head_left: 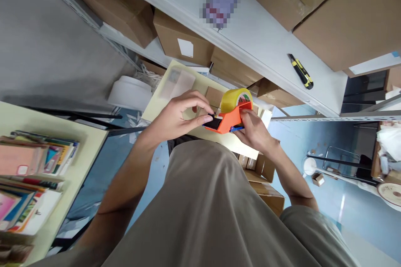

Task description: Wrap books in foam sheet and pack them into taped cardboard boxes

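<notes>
I hold the orange tape dispenser (pixel 226 120) in front of me, over the pale table (pixel 163 96). My right hand (pixel 255 129) grips its handle; my left hand (pixel 178 117) pinches its front end, hiding the tape edge.

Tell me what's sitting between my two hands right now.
In the head view, the orange tape dispenser with its yellowish tape roll lies between the left hand and the right hand; both hands touch it.

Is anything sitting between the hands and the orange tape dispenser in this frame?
Nothing visible does. The left hand has its fingertips on the front end of the orange tape dispenser, and the right hand grips its rear, below the yellowish tape roll. Both are in direct contact.
</notes>
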Demonstrator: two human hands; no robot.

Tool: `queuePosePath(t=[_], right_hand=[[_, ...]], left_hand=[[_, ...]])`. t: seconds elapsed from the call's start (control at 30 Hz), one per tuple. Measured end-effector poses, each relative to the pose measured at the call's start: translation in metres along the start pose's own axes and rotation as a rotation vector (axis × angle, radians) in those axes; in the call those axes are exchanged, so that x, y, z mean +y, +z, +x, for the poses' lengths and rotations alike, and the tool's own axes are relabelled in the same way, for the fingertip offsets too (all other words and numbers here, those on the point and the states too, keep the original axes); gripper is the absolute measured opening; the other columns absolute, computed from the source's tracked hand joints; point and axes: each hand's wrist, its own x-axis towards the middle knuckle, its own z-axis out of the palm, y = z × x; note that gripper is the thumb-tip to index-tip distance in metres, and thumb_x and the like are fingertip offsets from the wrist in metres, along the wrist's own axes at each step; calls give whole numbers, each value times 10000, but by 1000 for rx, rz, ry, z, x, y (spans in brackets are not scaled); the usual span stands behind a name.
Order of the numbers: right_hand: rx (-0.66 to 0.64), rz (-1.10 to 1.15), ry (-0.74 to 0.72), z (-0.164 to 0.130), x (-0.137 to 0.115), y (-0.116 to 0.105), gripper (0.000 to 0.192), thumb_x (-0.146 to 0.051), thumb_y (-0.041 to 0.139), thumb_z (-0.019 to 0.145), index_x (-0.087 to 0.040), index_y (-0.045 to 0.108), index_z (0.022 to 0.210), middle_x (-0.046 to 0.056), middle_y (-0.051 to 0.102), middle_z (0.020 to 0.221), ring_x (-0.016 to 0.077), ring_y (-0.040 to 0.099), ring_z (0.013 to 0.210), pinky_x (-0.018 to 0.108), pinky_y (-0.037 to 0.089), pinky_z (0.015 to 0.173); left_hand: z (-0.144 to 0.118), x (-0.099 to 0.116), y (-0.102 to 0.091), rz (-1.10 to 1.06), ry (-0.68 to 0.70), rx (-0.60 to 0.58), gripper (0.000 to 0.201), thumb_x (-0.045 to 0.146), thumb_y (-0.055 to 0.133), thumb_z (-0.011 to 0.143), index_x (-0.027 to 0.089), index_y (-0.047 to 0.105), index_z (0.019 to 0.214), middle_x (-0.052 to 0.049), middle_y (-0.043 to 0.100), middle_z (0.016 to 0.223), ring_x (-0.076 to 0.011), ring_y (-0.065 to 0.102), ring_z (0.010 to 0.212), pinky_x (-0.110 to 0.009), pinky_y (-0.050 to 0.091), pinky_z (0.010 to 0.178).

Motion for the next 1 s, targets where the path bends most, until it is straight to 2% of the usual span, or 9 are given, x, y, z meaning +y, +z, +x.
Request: queuePosePath(t=[0.17, 0.27, 0.4, 0.53, 0.63, 0.73, 0.83, 1.0], right_hand=[[-80, -11, -34, 6, -6, -12, 335, -455, 564, 1172, -237, 519, 1422, 171, 745, 1158, 394, 718, 1089, 600, 646, 958], [-168, 31, 20, 14, -13, -19, 397, -546, 584, 1164, -235, 544, 1407, 169, 755, 1139, 386, 728, 1055, 556, 642, 894], [-421, 163, 206, 34, -25, -42, 555, -731, 546, 1140, -232, 609, 1376, 113, 766, 1002, 310, 715, 830, 437, 569, 731], [-730, 304, 419, 59, -29, -84, 613, -806, 572, 1099, -236, 675, 1299, 54, 768, 883, 242, 682, 715, 361, 464, 647], [-854, 286, 564, 75, -21, -117, 614, -844, 619, 1047, -242, 701, 1136, 48, 758, 828, 229, 658, 687, 355, 424, 617], [-927, 260, 673, 88, -11, -135, 620, -868, 648, 1009, -251, 689, 1041, 49, 755, 836, 229, 657, 700, 359, 425, 617], [-949, 258, 717, 103, -3, -135, 620, -871, 666, 991, -251, 680, 1013, 46, 748, 857, 225, 659, 727, 360, 438, 634], [-965, 292, 764, 122, 3, -116, 638, -886, 684, 968, -249, 665, 962, 37, 735, 842, 213, 651, 733, 350, 440, 634]], left_hand=[[-4, -18, 6, -62, -24, 81, 349, 613, 868, 975, 265, 835, 964, -60, 768, 908, -244, 736, 872, -412, 641, 848], [-8, -34, 12, -109, -67, 159, 350, 590, 894, 951, 249, 814, 937, -54, 756, 859, -224, 715, 820, -370, 618, 786], [-11, -55, 21, -174, -154, 240, 295, 524, 857, 963, 235, 807, 929, -59, 779, 892, -212, 715, 829, -342, 605, 767], [-11, -77, 24, -319, -352, 261, 374, 581, 890, 904, 217, 801, 907, -56, 783, 861, -210, 711, 788, -330, 589, 712], [-7, -99, 21, -408, -440, 337, 416, 607, 934, 839, 220, 792, 894, -50, 765, 824, -214, 707, 793, -338, 593, 722], [0, -123, 19, -495, -487, 368, 424, 600, 946, 806, 214, 783, 867, -52, 749, 796, -190, 659, 731, -324, 544, 654], [8, -142, 22, -574, -537, 377, 418, 586, 956, 772, 209, 788, 841, -49, 747, 789, -150, 578, 653, -298, 463, 572], [11, -165, 25, -625, -579, 417, 392, 567, 968, 741, 222, 796, 812, -20, 702, 725, -123, 508, 596, -274, 409, 524]])
